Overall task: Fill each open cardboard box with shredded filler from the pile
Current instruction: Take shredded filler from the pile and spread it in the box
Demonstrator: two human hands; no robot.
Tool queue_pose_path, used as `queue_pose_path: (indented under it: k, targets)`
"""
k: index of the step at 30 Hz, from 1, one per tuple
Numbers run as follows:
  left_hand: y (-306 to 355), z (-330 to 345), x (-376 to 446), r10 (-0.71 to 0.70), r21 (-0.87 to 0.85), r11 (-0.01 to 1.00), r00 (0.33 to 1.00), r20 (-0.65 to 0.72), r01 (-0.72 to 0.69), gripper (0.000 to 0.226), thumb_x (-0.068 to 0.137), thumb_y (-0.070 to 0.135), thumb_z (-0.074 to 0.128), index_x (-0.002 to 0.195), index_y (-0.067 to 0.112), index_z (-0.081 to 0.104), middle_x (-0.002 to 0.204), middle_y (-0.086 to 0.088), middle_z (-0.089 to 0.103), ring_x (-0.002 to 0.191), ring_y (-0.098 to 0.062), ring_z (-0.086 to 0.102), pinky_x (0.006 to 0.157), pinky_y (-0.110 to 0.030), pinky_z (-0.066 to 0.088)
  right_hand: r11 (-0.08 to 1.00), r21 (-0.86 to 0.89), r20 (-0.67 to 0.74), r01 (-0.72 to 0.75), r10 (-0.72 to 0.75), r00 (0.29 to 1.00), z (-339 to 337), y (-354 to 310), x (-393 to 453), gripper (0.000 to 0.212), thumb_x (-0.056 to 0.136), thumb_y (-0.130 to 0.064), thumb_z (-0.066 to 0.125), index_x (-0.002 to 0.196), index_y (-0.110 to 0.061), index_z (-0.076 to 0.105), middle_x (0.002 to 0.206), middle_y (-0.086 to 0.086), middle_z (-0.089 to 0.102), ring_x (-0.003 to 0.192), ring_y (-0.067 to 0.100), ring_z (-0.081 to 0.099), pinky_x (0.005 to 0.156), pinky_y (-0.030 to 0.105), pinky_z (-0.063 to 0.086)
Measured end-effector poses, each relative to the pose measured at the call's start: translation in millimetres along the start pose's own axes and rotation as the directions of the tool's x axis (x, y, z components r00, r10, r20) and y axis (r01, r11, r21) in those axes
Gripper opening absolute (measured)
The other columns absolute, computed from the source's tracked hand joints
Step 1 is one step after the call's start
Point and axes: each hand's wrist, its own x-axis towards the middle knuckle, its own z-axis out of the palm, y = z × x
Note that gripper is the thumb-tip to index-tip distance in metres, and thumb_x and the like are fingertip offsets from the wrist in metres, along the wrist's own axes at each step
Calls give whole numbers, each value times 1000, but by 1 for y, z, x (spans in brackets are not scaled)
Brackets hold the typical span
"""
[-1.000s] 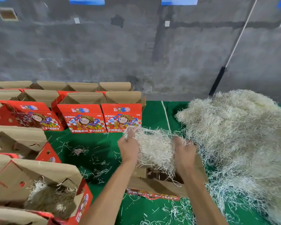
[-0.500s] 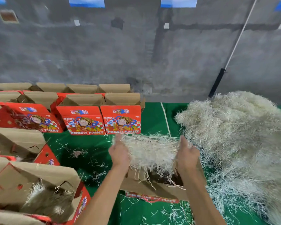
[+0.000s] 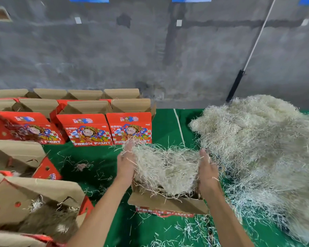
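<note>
A filled box (image 3: 43, 216) sits nearest, low on the left, with filler inside it. Just past it, in the middle, an open box (image 3: 168, 202) stands on the green counter (image 3: 96, 166). Two hands press a wad of filler (image 3: 165, 168) between them, right over that box, so it will drop in. The left hand (image 3: 126, 162) has flat, straight fingers against one side of the wad. The right hand (image 3: 207, 168) is flat on the other side (like two walls keeping the wad together). The big pile (image 3: 257, 145) lies to the right, close enough to scoop from. Farther back, red boxes (image 3: 89, 129) wait in rows by the gray wall (image 3: 150, 50), flaps up, ready for their turn.
</note>
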Motion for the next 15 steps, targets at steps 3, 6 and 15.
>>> queue_pose_path:
  k: [3,6,15]
  targets:
    - [0,25,-20,20,81,996,973,230,-40,73,69,81,61,95,12,59,54,6,49,40,-11,43,43,-28,40,998,41,319,53,-63,945,20,1,-14,81,78,-88,46,122,-21,61,95,2,68,80,22,64,77,42,58]
    - [2,42,-38,88,267,940,909,406,-210,58,60,92,51,99,51,64,71,24,59,53,4,50,48,-13,39,990,-48,420,132,-99,902,37,1,-37,52,79,-87,48,120,-54,52,102,-30,61,94,-1,59,77,26,54]
    - [-31,66,-67,183,365,879,924,334,-306,34,93,65,44,113,39,51,107,3,64,88,7,56,80,-13,49,930,-2,58,367,-366,929,52,-17,-40,65,102,-57,37,69,-2,50,49,-2,40,43,14,32,40,24,27]
